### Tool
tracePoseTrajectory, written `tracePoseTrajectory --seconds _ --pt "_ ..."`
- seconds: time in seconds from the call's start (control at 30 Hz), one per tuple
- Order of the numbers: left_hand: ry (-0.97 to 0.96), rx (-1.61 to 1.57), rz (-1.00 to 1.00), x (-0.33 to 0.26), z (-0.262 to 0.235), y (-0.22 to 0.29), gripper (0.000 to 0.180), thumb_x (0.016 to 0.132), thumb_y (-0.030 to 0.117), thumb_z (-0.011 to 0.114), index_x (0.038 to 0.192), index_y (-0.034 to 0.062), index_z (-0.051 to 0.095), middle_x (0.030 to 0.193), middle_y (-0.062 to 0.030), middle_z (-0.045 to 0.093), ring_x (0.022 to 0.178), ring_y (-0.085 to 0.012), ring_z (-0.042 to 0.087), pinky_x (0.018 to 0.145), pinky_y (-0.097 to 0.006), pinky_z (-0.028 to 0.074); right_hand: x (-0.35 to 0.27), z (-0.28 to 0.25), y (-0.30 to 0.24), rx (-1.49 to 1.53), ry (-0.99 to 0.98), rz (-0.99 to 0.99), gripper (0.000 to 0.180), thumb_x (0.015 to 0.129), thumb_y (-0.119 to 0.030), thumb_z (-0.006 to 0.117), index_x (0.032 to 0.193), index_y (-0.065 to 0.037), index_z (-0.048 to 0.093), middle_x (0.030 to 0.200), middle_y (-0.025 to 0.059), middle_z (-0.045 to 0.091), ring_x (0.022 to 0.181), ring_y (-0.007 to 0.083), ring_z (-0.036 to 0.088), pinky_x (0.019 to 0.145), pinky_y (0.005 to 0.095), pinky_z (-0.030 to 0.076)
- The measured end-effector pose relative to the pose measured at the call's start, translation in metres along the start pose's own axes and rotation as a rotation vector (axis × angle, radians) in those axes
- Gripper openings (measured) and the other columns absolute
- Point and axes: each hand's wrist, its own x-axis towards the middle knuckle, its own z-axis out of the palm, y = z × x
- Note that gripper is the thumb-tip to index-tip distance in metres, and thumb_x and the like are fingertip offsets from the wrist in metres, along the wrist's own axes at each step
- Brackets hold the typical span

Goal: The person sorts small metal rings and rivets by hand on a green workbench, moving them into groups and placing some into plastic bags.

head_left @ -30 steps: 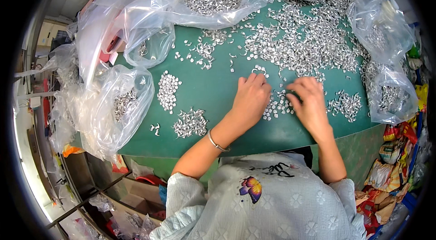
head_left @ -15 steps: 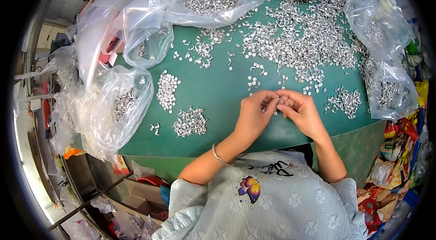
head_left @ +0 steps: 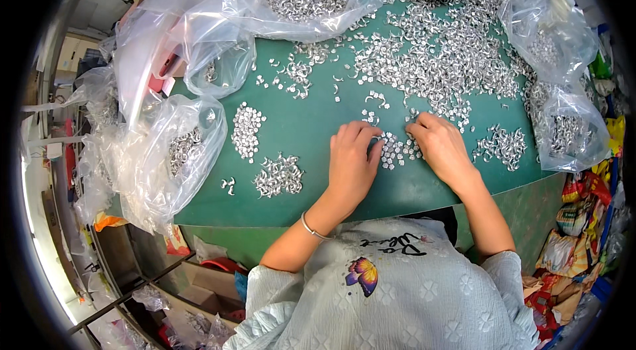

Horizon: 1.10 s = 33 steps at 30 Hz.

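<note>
My left hand (head_left: 354, 156) rests low over the green table (head_left: 318, 111), at the left edge of a cluster of small square silver metal pieces (head_left: 395, 151). Its thumb and forefinger are bent close together; whatever lies between the tips is too small to make out. On the other side of the cluster, my right hand (head_left: 442, 146) has its fingers curled downward, tips at the pieces, and anything pinched there is hidden. Just beyond the hands lie a few loose curved silver pieces (head_left: 377, 99).
A wide heap of curved metal pieces (head_left: 457, 58) spreads across the far right. Smaller piles sit at left: square pieces (head_left: 248, 132) and curved ones (head_left: 278, 176). Another curved pile (head_left: 501, 148) lies right. Clear plastic bags (head_left: 172, 164) of pieces line the table's sides and back.
My hands were together, fingertips meeting at a small piece. They have now moved apart and down to the table, uncovering the cluster of square pieces between them.
</note>
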Motion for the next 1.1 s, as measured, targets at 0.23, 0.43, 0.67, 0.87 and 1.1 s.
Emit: tracePoseTrajectory --seconds 0.23,0.43,0.67,0.87,1.1 --pt "0.005 0.018 0.018 -0.002 -0.002 -0.005 0.021 0.079 0.007 0.072 0.098 0.0073 0.065 0.101 -0.0077 0.060 0.096 -0.0273 0.055 0.080 -0.039 0.041 -0.002 -0.004 0.010 -0.007 0.070 -0.067 0.010 0.081 0.000 0.061 0.090 -0.002 0.060 0.082 0.0126 0.055 0.078 0.0332 0.058 0.071 0.0424 0.047" --pt "0.026 0.054 -0.002 -0.007 -0.005 -0.016 0.022 0.078 0.006 0.073 0.099 0.0061 0.065 0.101 -0.0082 0.060 0.095 -0.0267 0.056 0.080 -0.037 0.041 -0.065 -0.051 0.049 0.044 0.211 0.318 0.011 0.082 0.001 0.060 0.093 -0.002 0.060 0.090 0.0154 0.060 0.084 0.0373 0.060 0.073 0.0449 0.048" --pt "0.053 0.080 0.042 0.003 0.003 -0.018 0.024 0.078 0.005 0.072 0.101 0.0065 0.064 0.100 -0.0070 0.060 0.093 -0.0262 0.056 0.079 -0.038 0.040 -0.081 -0.067 0.062 -0.096 0.265 0.562 0.021 0.079 0.003 0.066 0.100 -0.002 0.064 0.096 0.0145 0.058 0.089 0.0352 0.059 0.076 0.0430 0.048" --pt "0.012 0.250 0.019 0.027 0.020 -0.014 0.025 0.077 0.010 0.074 0.100 0.0065 0.065 0.096 -0.0065 0.058 0.093 -0.0257 0.054 0.078 -0.040 0.038 -0.009 -0.010 0.022 0.142 0.260 0.121 0.021 0.077 -0.004 0.072 0.096 -0.001 0.065 0.096 0.0127 0.058 0.094 0.0318 0.057 0.081 0.0423 0.045" --pt "-0.024 0.175 0.094 0.024 0.017 -0.027 0.015 0.078 0.007 0.071 0.091 0.0055 0.064 0.094 -0.0070 0.057 0.091 -0.0260 0.055 0.075 -0.039 0.039 0.005 0.003 0.025 0.022 0.239 0.100 0.016 0.074 -0.006 0.074 0.084 -0.004 0.061 0.086 0.0082 0.059 0.087 0.0274 0.054 0.078 0.0402 0.041"
